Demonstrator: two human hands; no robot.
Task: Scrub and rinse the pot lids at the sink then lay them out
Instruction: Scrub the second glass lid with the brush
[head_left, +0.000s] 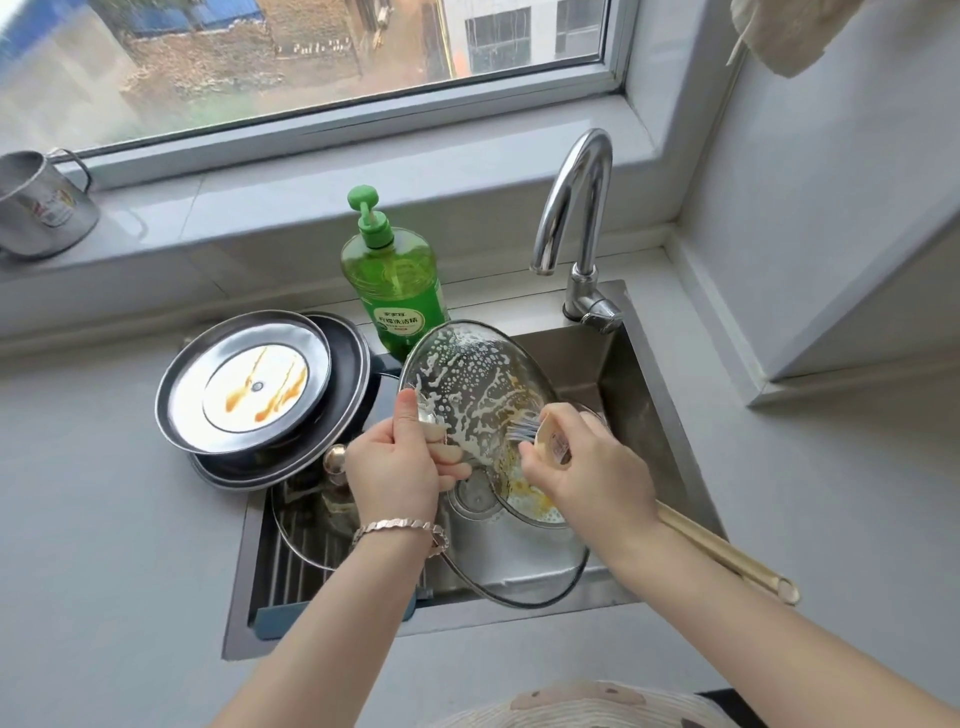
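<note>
A glass pot lid (475, 387), streaked with white foam and yellow residue, is tilted over the steel sink (670, 431). My left hand (397, 462) grips its left rim, thumb on top. My right hand (582, 467) grips a long-handled scrubbing brush (524, 431) whose bristles press on the lid's inner face; its wooden handle (727, 558) sticks out to the right. Two more lids lie lower in the sink: one with a round knob (335, 460) at the left, and a large glass lid (519, 571) in front.
Stacked dark-rimmed lids (244, 384) with brown smears sit on the counter left of the sink. A green dish-soap pump bottle (392, 280) stands behind the sink, the chrome tap (576, 218) to its right. A metal mug (36, 208) is on the window sill.
</note>
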